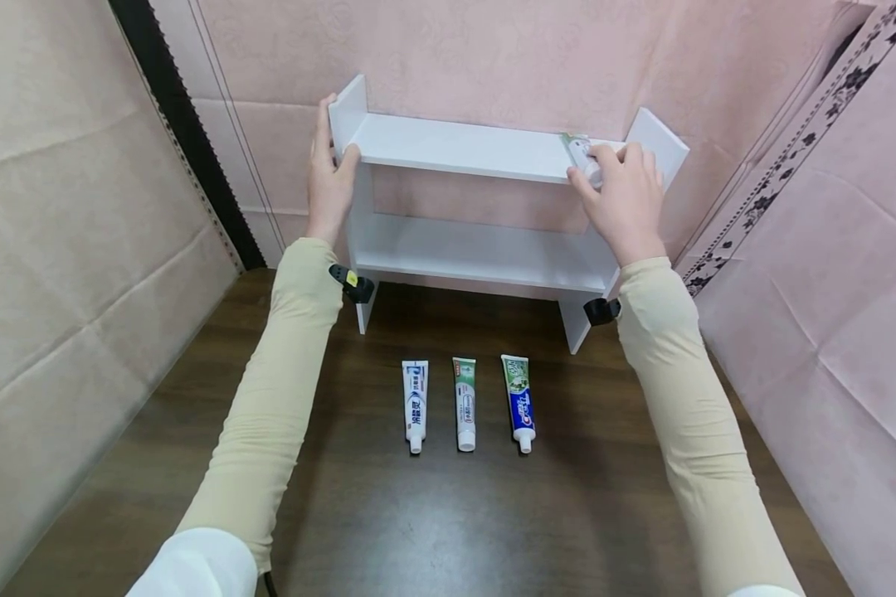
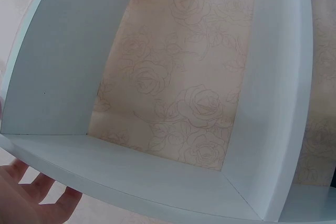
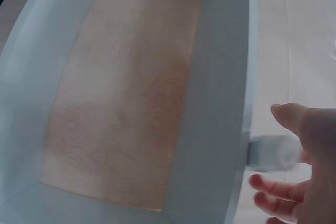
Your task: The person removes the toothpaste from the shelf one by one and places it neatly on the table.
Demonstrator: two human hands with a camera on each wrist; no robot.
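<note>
A white two-tier shelf rack (image 1: 448, 149) stands at the back of the dark table. My left hand (image 1: 331, 178) grips its upper left side panel, thumb in front and fingers around the outer face; in the left wrist view those fingers (image 2: 37, 192) show past the panel's edge. On the right end of the top board lies a toothpaste tube (image 1: 578, 152), its white cap (image 3: 275, 153) jutting past the front edge. Around that cap is my right hand (image 1: 627, 195), thumb and lower fingers spread apart from it, while the index finger is mostly hidden behind the cap.
Three toothpaste tubes lie in a row on the table (image 1: 433, 531) before the rack: a white and blue one (image 1: 416, 402), a green and white one (image 1: 465, 406) and a green and blue one (image 1: 521, 406). Pink cloth walls (image 1: 493, 50) enclose the back and sides.
</note>
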